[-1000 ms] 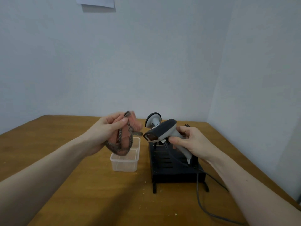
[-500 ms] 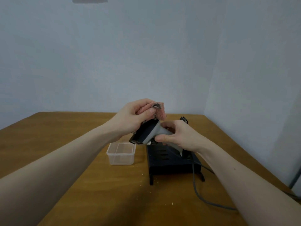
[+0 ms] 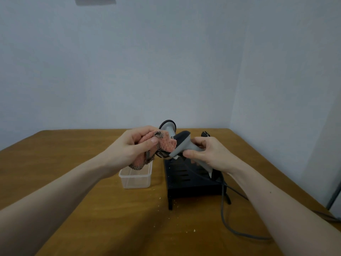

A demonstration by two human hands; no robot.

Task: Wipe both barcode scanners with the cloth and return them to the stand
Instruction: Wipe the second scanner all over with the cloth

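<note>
1. Holding the scanner [image 3: 181, 145] above the stand [image 3: 191, 182], we find it grey with a dark head, head pointing left and handle sloping down to the right.
2. We note the right hand [image 3: 208, 154], fingers and thumb curled round the scanner's handle.
3. We list the cloth [image 3: 162, 145], pink with a checked edge, bunched against the scanner's head; the left hand [image 3: 134, 146] grips it.
4. We see a second scanner [image 3: 168, 127] behind both hands, mostly hidden; whether it sits in the stand we cannot tell.
5. We record the stand as black and slotted, on the table [image 3: 73, 163].
6. We log a clear tub [image 3: 135, 177] just left of the stand.
7. We enter a grey cable [image 3: 224, 215] trailing from the scanner's handle across the table to the right.
</note>
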